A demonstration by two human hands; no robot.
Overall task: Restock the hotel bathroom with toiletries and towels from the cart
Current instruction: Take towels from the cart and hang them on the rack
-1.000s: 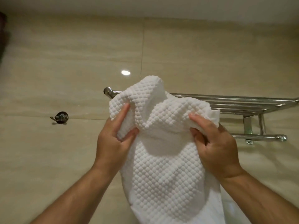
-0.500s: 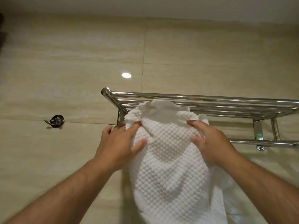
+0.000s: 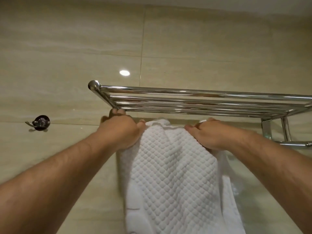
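I'm gripping this limp, light white quilted towel [image 3: 172,174] by its top edge, left hand [image 3: 121,130] and right hand [image 3: 211,135] apart, under the chrome rack [image 3: 185,92].

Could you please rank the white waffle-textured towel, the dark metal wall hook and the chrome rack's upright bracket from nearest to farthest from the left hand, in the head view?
1. White waffle-textured towel: touching the left hand, at its right.
2. Dark metal wall hook: on the tiles, to the left.
3. Chrome rack's upright bracket: far right, under the shelf.
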